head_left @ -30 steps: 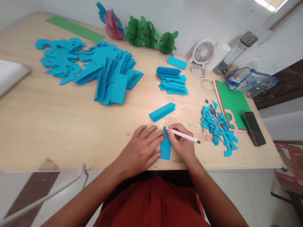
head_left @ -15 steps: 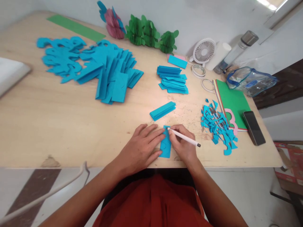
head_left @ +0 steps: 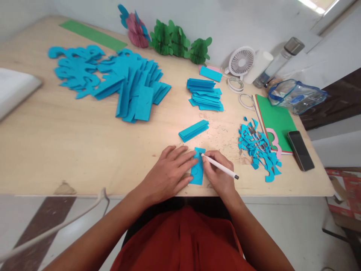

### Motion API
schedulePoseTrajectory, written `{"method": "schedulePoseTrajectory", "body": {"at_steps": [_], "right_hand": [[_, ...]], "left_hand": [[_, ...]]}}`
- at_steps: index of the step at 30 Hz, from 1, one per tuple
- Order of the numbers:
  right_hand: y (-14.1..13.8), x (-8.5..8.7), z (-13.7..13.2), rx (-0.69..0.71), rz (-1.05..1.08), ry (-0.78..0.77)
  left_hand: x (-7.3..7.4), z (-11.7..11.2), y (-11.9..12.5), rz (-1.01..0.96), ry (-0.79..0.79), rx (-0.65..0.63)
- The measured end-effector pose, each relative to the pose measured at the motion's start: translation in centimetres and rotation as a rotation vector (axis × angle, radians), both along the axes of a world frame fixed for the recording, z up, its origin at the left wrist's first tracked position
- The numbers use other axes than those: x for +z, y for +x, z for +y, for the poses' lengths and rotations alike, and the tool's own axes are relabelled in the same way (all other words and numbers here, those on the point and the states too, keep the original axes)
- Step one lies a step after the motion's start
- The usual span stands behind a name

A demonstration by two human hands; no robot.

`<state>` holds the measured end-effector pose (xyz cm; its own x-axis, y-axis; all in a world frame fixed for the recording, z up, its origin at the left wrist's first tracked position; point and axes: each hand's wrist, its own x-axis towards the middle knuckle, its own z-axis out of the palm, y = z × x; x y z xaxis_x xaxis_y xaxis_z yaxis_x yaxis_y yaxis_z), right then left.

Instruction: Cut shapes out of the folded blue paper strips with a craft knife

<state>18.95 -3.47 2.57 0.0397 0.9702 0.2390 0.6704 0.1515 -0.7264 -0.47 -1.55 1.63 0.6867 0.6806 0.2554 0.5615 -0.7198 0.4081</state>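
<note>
A small folded blue paper piece (head_left: 197,169) lies near the front edge of the wooden table (head_left: 70,150). My left hand (head_left: 169,173) lies flat on its left side with fingers spread, pinning it down. My right hand (head_left: 218,175) is closed around a white pencil (head_left: 221,170) whose tip touches the top of the blue piece; curved pencil lines show on the paper.
A thin stack of blue strips (head_left: 194,130) lies just beyond. A taller blue stack (head_left: 205,95) sits farther back, a big spread of cut blue shapes (head_left: 113,81) at left. Blue scraps (head_left: 258,150), green paper (head_left: 275,120), a phone (head_left: 300,150), fan (head_left: 241,62) at right.
The pencil tip has crept slightly down and right along the top of the blue piece. The left hand keeps its hold; the view has shifted a little.
</note>
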Motion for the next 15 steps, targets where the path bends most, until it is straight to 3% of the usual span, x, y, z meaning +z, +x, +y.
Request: {"method": "schedulePoseTrajectory", "body": {"at_steps": [15], "right_hand": [[0.02, -0.15, -0.61, -0.008, 0.009, 0.013]], "left_hand": [[-0.17, 0.03, 0.0, 0.009, 0.021, -0.02]]}}
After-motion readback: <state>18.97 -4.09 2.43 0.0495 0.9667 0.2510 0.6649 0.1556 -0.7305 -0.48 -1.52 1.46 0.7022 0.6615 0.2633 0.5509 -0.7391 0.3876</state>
